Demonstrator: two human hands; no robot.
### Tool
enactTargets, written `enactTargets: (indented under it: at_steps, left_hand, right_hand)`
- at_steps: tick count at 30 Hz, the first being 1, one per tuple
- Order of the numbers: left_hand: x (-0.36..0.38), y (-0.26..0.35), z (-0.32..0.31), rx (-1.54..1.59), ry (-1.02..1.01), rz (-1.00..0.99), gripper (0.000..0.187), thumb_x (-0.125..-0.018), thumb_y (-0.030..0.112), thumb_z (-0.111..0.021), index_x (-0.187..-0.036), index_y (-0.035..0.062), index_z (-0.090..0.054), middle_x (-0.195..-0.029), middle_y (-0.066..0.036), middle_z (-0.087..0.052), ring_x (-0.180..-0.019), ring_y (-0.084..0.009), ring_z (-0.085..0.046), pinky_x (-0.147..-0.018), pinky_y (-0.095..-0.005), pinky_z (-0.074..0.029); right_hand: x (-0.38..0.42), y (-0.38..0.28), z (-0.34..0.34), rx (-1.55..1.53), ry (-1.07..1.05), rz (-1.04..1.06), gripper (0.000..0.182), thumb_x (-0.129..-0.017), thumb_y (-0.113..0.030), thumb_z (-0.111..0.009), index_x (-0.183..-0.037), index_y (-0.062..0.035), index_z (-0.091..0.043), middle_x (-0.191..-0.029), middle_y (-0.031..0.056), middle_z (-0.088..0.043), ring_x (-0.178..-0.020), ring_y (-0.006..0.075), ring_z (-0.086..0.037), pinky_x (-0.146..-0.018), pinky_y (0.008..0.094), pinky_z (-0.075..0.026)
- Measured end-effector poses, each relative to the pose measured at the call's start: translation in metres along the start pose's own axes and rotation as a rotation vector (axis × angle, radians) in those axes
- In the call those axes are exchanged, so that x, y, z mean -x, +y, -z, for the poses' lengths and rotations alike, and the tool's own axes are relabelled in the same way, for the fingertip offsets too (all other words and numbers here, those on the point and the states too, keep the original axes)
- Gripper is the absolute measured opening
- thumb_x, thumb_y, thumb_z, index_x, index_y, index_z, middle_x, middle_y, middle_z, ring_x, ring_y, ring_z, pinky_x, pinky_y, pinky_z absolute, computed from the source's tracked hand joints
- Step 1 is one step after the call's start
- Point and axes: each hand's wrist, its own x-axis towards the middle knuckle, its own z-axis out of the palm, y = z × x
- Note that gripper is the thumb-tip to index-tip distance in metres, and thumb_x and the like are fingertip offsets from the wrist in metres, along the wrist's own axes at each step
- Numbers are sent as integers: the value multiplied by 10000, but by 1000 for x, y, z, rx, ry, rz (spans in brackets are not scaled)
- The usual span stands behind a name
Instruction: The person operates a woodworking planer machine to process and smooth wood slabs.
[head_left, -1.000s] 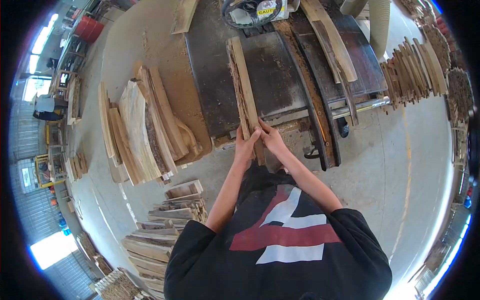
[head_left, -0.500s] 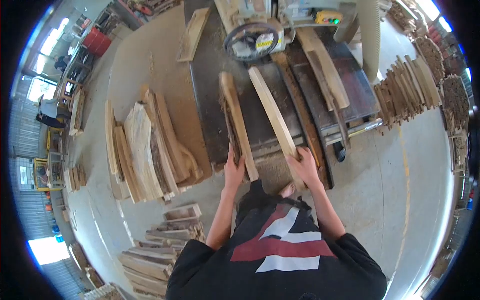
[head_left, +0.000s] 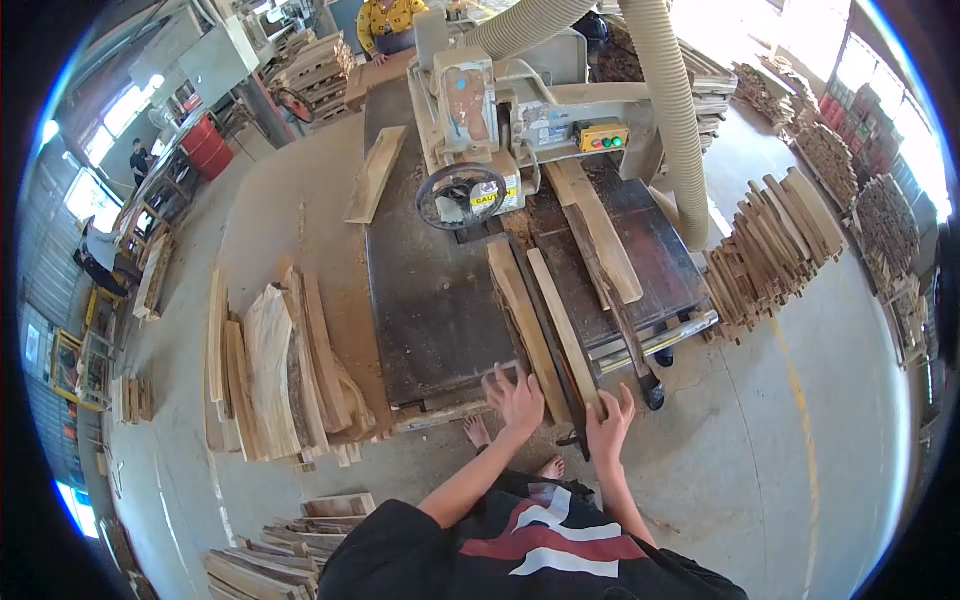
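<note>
A wooden board with a bark edge lies lengthwise on the dark saw table, pointing at the machine. Beside its near left edge is my left hand, fingers spread and not wrapped round anything. A narrower pale strip lies to the right of that board, over the feed track. My right hand is at the near end of this strip, fingers apart, touching or almost touching its right side. The machine with a black handwheel stands beyond both pieces.
More boards lie on the table's right side and far left. Stacked boards stand at left, others below. A wood pile is at right. A person in yellow is behind the machine; two people are far left.
Both wooden pieces now lie close together farther right, by the feed track. My hands have moved down with their fingers opened. The view has tilted up, showing more of the machine.
</note>
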Motion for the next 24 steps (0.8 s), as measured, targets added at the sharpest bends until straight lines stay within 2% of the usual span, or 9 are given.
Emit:
enactTargets:
  at_steps: [3,4,5,7,13,19,21,23,24]
  left_hand:
    - [-16,27,-20,-155,129,-3,657,-1033,417,-431,-1466,-78,-422,-1624,-257,-197,-1523,-437,-98,-1184,-592,-162]
    - [-23,29,-32,-32,220,-8,693,-1038,417,-422,-1451,-140,-391,-1626,-249,-217,-1532,-397,-120,-1187,-584,-165]
    - [-32,27,-42,-41,203,-18,693,-1038,417,-422,-1451,-140,-391,-1626,-249,-217,-1532,-397,-120,-1187,-584,-165]
    - [-61,28,-41,-37,302,-29,697,-1041,421,-418,-1468,-128,-373,-1620,-244,-244,-1531,-390,-150,-1195,-563,-170]
    - [-155,39,-26,-13,307,-15,651,-1062,377,-392,-1462,-135,-371,-1603,-252,-278,-1525,-382,-182,-1203,-529,-187]
    - [-241,41,-22,-28,339,-31,628,-1061,348,-396,-1447,-146,-377,-1587,-262,-302,-1508,-400,-217,-1190,-524,-221]
    - [-264,47,-19,-44,331,1,615,-1059,335,-400,-1440,-148,-385,-1584,-267,-302,-1498,-415,-232,-1185,-526,-229]
    - [-280,55,8,113,221,0,594,-1047,325,-427,-1392,-159,-428,-1570,-288,-308,-1468,-449,-268,-1167,-543,-241]
    - [-292,44,-2,46,333,-24,561,-1034,311,-448,-1361,-144,-459,-1540,-298,-337,-1434,-465,-305,-1150,-550,-254]
  right_hand:
    - [-7,-21,3,-173,-34,109,252,-864,-111,-736,-1088,-4,-692,-1231,221,-593,-1090,361,-609,-925,433,-508]
    - [-10,-41,6,-387,-132,9,199,-958,-174,-671,-1060,-4,-688,-1020,147,-671,-809,215,-672,-674,321,-531]
    - [-3,-39,0,-383,-123,-11,199,-958,-174,-671,-1060,-4,-688,-1020,147,-671,-809,215,-672,-674,321,-531]
    - [4,-32,-22,-847,-514,-540,291,-1034,-281,-573,-1066,-17,-691,-912,68,-695,-739,137,-661,-580,262,-478]
    - [-12,-26,-110,-899,-721,-938,525,-1072,-467,-428,-952,-15,-666,-775,53,-667,-565,157,-633,-476,295,-430]
    - [-81,-42,-216,-837,-602,-937,628,-1055,-574,-358,-840,-38,-606,-668,60,-601,-515,155,-570,-446,313,-391]
    - [-106,-53,-250,-884,-538,-1114,633,-1051,-580,-345,-805,-42,-570,-636,60,-546,-518,153,-512,-450,328,-369]
    - [-121,-63,-263,-761,-494,-927,531,-1050,-505,-393,-829,-57,-572,-686,44,-537,-615,141,-510,-475,367,-361]
    - [-127,-62,-267,-721,-532,-874,475,-1055,-454,-416,-875,-52,-596,-740,40,-567,-642,145,-525,-496,346,-395]
